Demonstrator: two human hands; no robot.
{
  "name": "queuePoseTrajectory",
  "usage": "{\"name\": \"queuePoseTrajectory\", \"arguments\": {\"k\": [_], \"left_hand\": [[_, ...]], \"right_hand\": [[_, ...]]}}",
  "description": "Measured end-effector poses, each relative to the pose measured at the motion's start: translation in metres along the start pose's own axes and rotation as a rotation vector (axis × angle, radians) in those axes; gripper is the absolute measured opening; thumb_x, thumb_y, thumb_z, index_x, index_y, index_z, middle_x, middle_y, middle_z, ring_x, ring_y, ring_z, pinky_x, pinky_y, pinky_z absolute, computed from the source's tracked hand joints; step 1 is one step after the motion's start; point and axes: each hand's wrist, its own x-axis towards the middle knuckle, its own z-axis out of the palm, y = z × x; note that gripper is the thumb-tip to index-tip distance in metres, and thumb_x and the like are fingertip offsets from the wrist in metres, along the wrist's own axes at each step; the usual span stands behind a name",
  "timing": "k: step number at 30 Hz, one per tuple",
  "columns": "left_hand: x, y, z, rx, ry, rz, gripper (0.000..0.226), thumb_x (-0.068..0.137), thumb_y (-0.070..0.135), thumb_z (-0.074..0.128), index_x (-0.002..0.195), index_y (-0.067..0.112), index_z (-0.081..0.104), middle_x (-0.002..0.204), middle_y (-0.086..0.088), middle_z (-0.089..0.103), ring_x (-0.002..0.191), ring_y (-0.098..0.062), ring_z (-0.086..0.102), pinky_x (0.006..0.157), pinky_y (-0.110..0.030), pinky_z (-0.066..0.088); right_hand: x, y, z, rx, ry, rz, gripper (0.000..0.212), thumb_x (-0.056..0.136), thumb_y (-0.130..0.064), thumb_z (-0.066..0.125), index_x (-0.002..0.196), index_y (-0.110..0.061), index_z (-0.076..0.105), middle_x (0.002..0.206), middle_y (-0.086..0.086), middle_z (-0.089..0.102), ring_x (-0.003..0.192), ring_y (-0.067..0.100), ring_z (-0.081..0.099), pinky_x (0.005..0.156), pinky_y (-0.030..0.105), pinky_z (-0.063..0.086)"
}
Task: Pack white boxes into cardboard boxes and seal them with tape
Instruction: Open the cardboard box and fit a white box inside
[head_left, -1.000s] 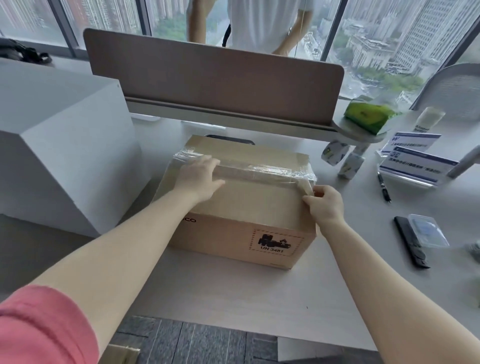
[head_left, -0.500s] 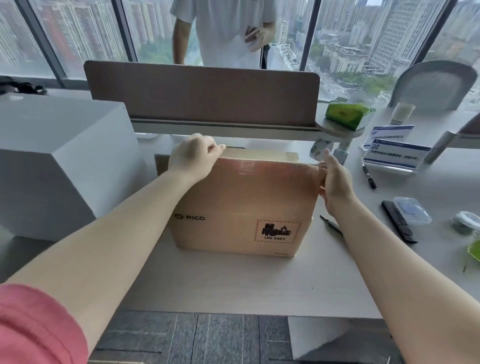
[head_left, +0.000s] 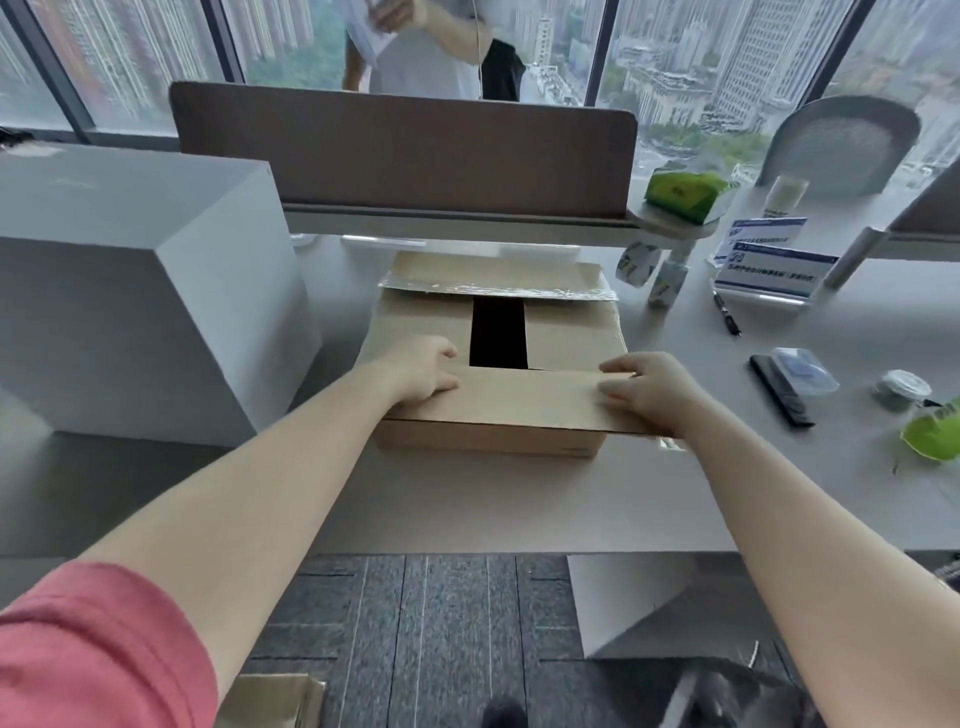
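Note:
A brown cardboard box (head_left: 566, 332) lies on the grey desk in front of me, its open side up. Two side flaps are folded in, with a dark gap (head_left: 497, 332) between them. The far flap (head_left: 493, 275) lies back and carries a strip of clear tape along its edge. The near flap (head_left: 524, 400) is folded down over the opening. My left hand (head_left: 421, 369) holds that flap at its left end, fingers curled at the edge. My right hand (head_left: 644, 389) grips its right end. A large white box (head_left: 130, 291) stands to the left.
A brown desk divider (head_left: 405, 156) rises behind the box, with a person standing beyond it. To the right lie a pen (head_left: 727, 318), a sign holder (head_left: 769, 265), a black remote (head_left: 782, 397), a clear plastic case (head_left: 805, 370), a tape roll (head_left: 901, 387) and green packs (head_left: 685, 192).
The cardboard box has been turned over, so its taped side no longer faces up. Both hands have moved from the box's top and side to the near flap.

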Motion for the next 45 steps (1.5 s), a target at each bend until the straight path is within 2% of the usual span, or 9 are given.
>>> {"name": "queuePoseTrajectory", "arguments": {"k": [5,16,22,26,32,34,38,42,45], "left_hand": [[0.017,-0.014,0.02,0.211,0.029,0.019,0.062,0.084,0.036,0.063,0.138,0.016,0.039,0.138,-0.012,0.046,0.129,-0.03,0.038,0.107,-0.037,0.035],[0.044,-0.011,0.033,0.3,0.181,0.071,0.044,0.075,0.03,0.074,0.11,0.016,0.051,0.121,-0.001,0.053,0.119,-0.023,0.044,0.088,-0.034,0.033],[0.057,-0.004,0.002,0.072,-0.132,-0.002,0.026,0.076,0.027,0.074,0.09,0.018,0.054,0.101,-0.002,0.057,0.09,-0.02,0.052,0.069,-0.026,0.04],[0.077,0.002,-0.012,-0.125,0.12,-0.008,0.024,0.085,0.025,0.065,0.105,0.013,0.06,0.106,-0.004,0.06,0.09,-0.017,0.051,0.072,-0.024,0.036],[0.116,0.014,-0.015,0.208,0.339,-0.014,0.048,0.088,0.018,0.057,0.133,0.015,0.042,0.139,-0.009,0.04,0.129,-0.028,0.035,0.103,-0.034,0.032],[0.13,0.014,-0.014,0.288,0.378,-0.028,0.044,0.089,0.013,0.052,0.132,0.018,0.043,0.139,-0.006,0.041,0.129,-0.027,0.035,0.104,-0.034,0.03],[0.147,0.018,-0.022,0.269,0.579,-0.037,0.034,0.091,0.004,0.041,0.117,0.017,0.058,0.126,-0.007,0.057,0.119,-0.028,0.046,0.095,-0.034,0.029],[0.16,0.021,-0.04,0.191,0.7,0.03,0.031,0.094,0.005,0.041,0.115,0.013,0.064,0.123,-0.01,0.056,0.116,-0.029,0.045,0.094,-0.032,0.027],[0.17,0.024,-0.052,0.029,0.791,0.07,0.027,0.093,0.005,0.046,0.112,0.004,0.066,0.122,-0.018,0.049,0.119,-0.033,0.04,0.1,-0.031,0.025]], "right_hand": [[0.005,0.003,0.025,-0.351,-0.016,-0.072,0.054,0.086,-0.021,0.06,0.137,-0.019,0.044,0.142,0.004,0.042,0.128,0.031,0.032,0.104,0.03,0.028],[0.031,0.001,0.033,-0.18,0.186,-0.035,0.023,0.087,-0.015,0.056,0.108,-0.008,0.061,0.117,0.01,0.055,0.107,0.025,0.054,0.08,0.026,0.037],[0.064,-0.009,0.013,0.034,0.255,-0.007,0.033,0.088,-0.012,0.056,0.12,-0.001,0.056,0.123,0.016,0.058,0.115,0.027,0.052,0.087,0.027,0.038],[0.099,-0.012,0.003,0.148,0.224,0.076,0.051,0.088,-0.016,0.057,0.134,-0.003,0.041,0.137,0.017,0.045,0.125,0.029,0.045,0.093,0.03,0.037],[0.139,-0.012,-0.007,0.402,0.2,0.131,0.05,0.088,-0.017,0.055,0.135,-0.003,0.042,0.132,0.011,0.051,0.123,0.026,0.048,0.1,0.031,0.036],[0.147,-0.012,-0.011,0.462,0.261,0.116,0.045,0.089,-0.012,0.051,0.132,-0.003,0.044,0.127,0.012,0.053,0.112,0.023,0.051,0.093,0.029,0.037],[0.163,-0.007,-0.018,0.694,0.366,0.092,0.039,0.087,0.006,0.035,0.124,-0.001,0.046,0.081,-0.003,0.049,0.08,0.016,0.05,0.075,0.023,0.04],[0.18,-0.013,-0.014,0.685,0.39,0.053,0.022,0.091,0.001,0.042,0.112,-0.005,0.042,0.1,0.003,0.052,0.097,0.019,0.049,0.075,0.014,0.042],[0.199,-0.02,-0.008,0.586,0.292,0.007,0.017,0.097,-0.017,0.044,0.112,-0.017,0.052,0.107,0.0,0.051,0.094,0.017,0.052,0.084,0.028,0.041]]}}
